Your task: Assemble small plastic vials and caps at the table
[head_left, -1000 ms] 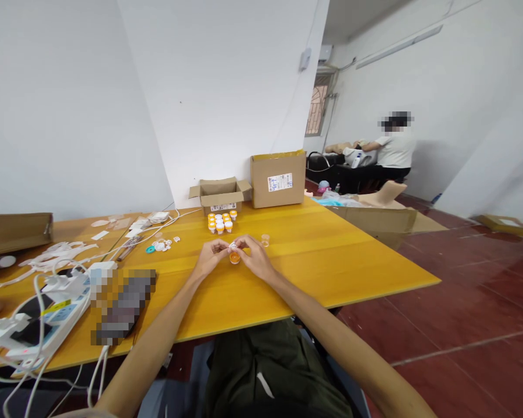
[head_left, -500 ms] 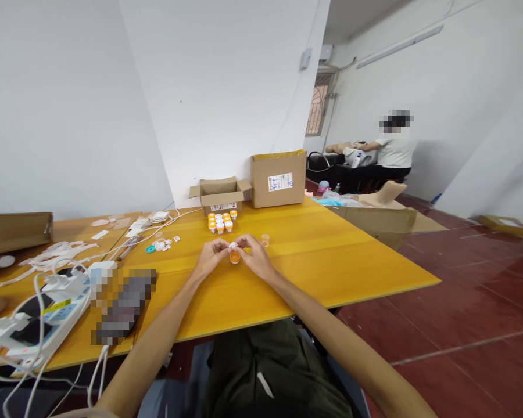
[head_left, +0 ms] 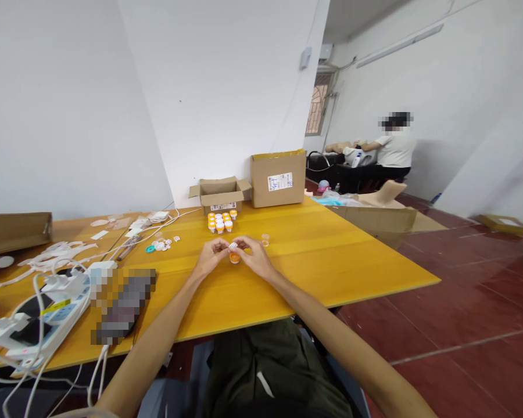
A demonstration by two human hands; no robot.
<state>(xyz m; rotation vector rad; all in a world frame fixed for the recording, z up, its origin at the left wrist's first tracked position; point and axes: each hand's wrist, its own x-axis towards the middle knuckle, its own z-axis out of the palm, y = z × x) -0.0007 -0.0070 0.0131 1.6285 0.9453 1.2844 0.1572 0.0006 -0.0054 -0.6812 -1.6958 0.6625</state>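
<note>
My left hand (head_left: pixel 210 256) and my right hand (head_left: pixel 256 256) meet over the yellow table (head_left: pixel 314 261), fingers pinched together on a small white perforated cap (head_left: pixel 233 247). Just below the cap stands a small orange cup (head_left: pixel 234 258), between both hands. A cluster of several orange cups with white lids (head_left: pixel 220 222) stands farther back. A small clear cup (head_left: pixel 265 238) sits just right of my right hand. Loose white caps and a teal ring (head_left: pixel 160 246) lie to the left.
An open cardboard box (head_left: pixel 220 194) and a taller closed box (head_left: pixel 278 177) stand at the table's back edge. A white power strip with cables (head_left: pixel 47 316) and a blurred dark object (head_left: pixel 122 305) lie at the left. A person (head_left: pixel 394 150) works in the back room.
Almost nothing has moved. Both hands stay pinched on the white cap above the orange cup, with only slight finger shifts.
</note>
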